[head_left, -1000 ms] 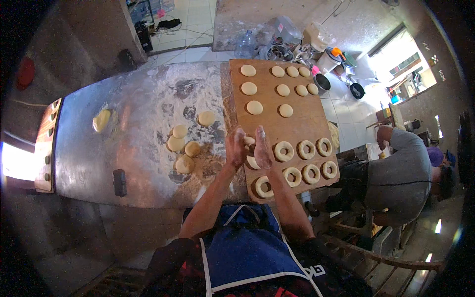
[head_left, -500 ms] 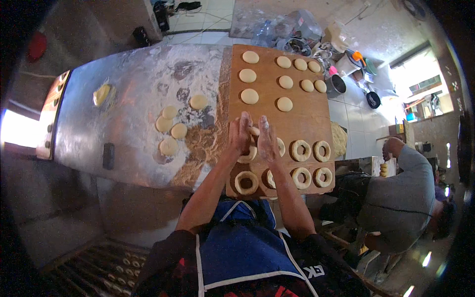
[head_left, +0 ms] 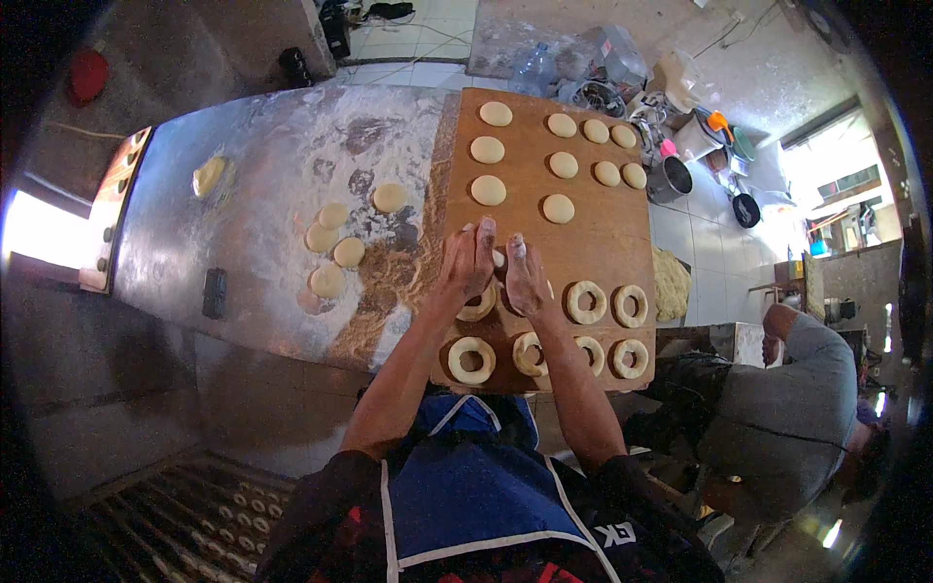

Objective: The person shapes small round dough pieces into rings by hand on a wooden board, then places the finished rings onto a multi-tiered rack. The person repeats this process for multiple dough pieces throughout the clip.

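Observation:
A pale dough piece [head_left: 499,259] shows in the narrow gap between my two hands, held between them over the wooden board; most of it is hidden. My left hand [head_left: 470,260] presses it from the left, fingers together and pointing away from me. On the other side is my right hand [head_left: 526,280], with flour on its fingertips. Dough rings [head_left: 586,302] lie in two rows on the near part of the wooden board [head_left: 607,257], some partly covered by my hands and right forearm. Round flat dough pieces [head_left: 488,190] rest on the far part.
Left of the board, a floured metal table [head_left: 262,233] bears several dough rounds [head_left: 349,253], a dough lump [head_left: 208,178] and a dark block [head_left: 215,293]. More rings sit on a rack [head_left: 238,515] at lower left. A co-worker [head_left: 777,408] bends at right, near pots [head_left: 669,180].
My hands stay together around the dough piece, with the right fingers a little lower and more bent. The whole view has shifted slightly. The co-worker's arm has moved a little.

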Tool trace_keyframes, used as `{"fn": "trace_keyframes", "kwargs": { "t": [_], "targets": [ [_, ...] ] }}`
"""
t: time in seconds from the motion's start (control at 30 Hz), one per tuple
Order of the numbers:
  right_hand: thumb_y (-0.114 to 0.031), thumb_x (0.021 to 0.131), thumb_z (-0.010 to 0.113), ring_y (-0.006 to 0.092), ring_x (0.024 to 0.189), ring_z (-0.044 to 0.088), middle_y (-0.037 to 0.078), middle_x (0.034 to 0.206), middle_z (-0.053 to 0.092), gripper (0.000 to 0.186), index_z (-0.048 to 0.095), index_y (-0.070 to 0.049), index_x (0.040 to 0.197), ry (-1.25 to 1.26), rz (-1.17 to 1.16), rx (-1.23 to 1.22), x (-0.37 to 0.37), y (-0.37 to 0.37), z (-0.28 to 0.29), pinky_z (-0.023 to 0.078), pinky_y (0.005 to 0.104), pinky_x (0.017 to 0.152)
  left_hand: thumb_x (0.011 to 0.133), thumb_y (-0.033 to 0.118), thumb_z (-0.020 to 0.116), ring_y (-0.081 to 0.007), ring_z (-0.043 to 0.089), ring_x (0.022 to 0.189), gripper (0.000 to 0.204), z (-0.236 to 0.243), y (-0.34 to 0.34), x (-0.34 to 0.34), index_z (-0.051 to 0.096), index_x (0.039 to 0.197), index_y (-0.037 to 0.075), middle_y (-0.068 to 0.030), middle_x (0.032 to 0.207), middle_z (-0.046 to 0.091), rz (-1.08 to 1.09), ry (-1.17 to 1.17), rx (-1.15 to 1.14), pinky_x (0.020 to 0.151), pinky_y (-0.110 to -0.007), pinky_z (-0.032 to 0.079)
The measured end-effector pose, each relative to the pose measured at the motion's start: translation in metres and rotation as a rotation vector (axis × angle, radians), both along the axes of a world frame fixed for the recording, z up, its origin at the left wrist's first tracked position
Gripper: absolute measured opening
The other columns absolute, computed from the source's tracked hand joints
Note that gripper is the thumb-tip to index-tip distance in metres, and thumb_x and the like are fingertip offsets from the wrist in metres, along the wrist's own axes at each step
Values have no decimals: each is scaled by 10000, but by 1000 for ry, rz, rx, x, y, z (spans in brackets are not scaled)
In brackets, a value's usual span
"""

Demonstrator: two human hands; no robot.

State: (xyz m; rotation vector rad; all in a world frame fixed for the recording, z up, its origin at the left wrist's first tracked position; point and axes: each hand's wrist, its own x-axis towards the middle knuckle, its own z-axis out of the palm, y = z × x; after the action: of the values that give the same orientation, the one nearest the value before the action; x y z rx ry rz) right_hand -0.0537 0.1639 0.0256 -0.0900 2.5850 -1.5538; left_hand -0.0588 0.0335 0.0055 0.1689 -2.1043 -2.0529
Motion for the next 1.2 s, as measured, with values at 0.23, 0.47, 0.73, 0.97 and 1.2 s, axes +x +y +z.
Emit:
{"fn": "trace_keyframes", "kwargs": {
  "t": [0.23, 0.47, 0.73, 0.97, 1.2],
  "targets": [
    [-463, 984, 397, 186, 719, 537, 133, 790, 614, 557, 602, 46, 891, 141, 126, -117, -12, -3, 3, 442, 356, 674, 993, 378, 426, -204, 517, 647, 356, -20, -6, -19, 532, 909, 49, -69, 778, 532, 316, 614, -394, 587, -370, 469],
    [-206, 837, 695, 283, 769, 667, 164, 822, 673, 356, 578, 29, 1077, 91, 156, -6, -33, -7, 27, 519, 391, 689, 991, 314, 413, -320, 556, 756, 365, -22, -30, -36, 534, 964, -30, -186, 812, 570, 235, -25, -379, 698, -433, 467],
    [-164, 803, 688, 424, 1124, 487, 238, 1188, 526, 585, 428, 9, 1297, 299, 20, 433, -36, 26, -10, 392, 505, 954, 883, 250, 622, -355, 621, 935, 282, -17, -54, -20, 646, 1025, 7, -193, 977, 650, 40, -24, -677, 826, -457, 481],
    [-116, 827, 625, 409, 1113, 503, 243, 1145, 543, 395, 527, 28, 1182, 657, -162, 696, -107, 60, -37, 441, 510, 890, 775, 225, 759, -331, 628, 837, 270, -23, -44, -24, 689, 928, 14, -146, 868, 654, 102, -42, -558, 766, -441, 487],
    [-187, 840, 677, 393, 1120, 543, 221, 1238, 545, 496, 502, -1, 1265, 22, 75, 737, -131, 85, -23, 450, 447, 962, 782, 231, 755, -334, 627, 900, 324, -11, -44, -81, 661, 1017, 29, -167, 938, 641, 13, 125, -743, 803, -444, 494]
  ]
}}
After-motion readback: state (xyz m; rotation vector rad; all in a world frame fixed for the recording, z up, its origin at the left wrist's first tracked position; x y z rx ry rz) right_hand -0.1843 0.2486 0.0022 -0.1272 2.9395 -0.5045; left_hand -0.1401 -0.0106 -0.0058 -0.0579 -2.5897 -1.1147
